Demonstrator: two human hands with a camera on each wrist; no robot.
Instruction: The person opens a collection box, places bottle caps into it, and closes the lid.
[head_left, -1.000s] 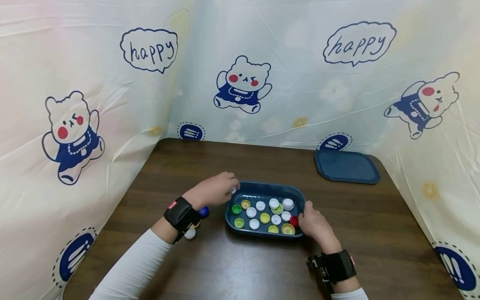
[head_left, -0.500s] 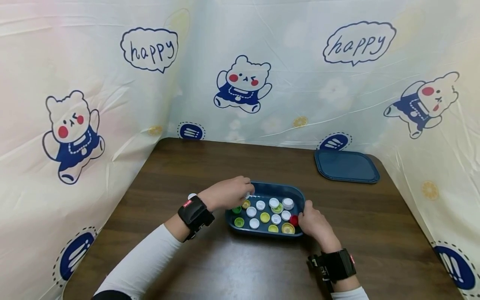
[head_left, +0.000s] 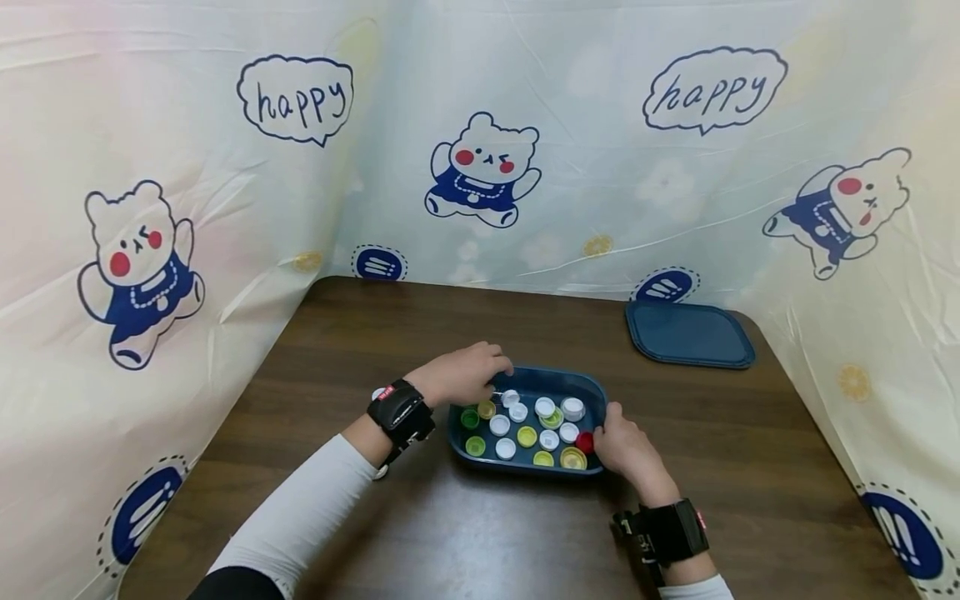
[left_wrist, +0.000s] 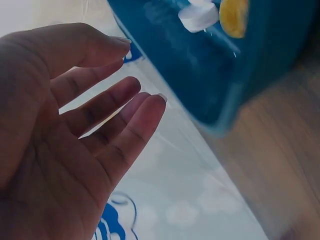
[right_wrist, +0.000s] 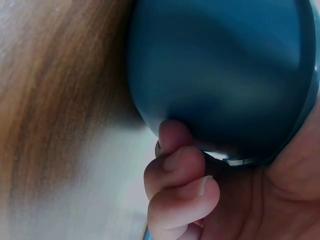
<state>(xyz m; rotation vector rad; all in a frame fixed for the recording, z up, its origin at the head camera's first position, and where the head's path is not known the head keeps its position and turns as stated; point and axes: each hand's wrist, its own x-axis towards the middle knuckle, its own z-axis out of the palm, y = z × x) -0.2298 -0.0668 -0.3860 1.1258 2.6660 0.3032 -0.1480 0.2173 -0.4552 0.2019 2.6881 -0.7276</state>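
Note:
A dark blue tray (head_left: 551,380) holds several bottle caps in white, yellow, green and red. Over its back left corner is my left hand (head_left: 465,373). In the left wrist view that hand's fingers (left_wrist: 132,127) are loosely spread with nothing between them, beside the tray wall (left_wrist: 185,82). A white bottle cap (head_left: 510,398) is just below the fingertips, inside the tray. My right hand (head_left: 628,448) grips the tray's right end. Its fingers (right_wrist: 187,202) curl against the tray's outer wall (right_wrist: 215,75) in the right wrist view, close by a red cap (head_left: 584,442).
Partly hidden behind the left wrist, a white cap (head_left: 378,393) and another white cap (head_left: 382,472) lie on the wooden table (head_left: 420,533). A flat blue tray-like piece (head_left: 690,335) lies at the back right. A printed curtain (head_left: 600,192) encloses the table's back and sides.
My left hand has moved right over the tray and let go of a white bottle cap, which now shows inside the tray below the fingers. The right hand has kept its grip.

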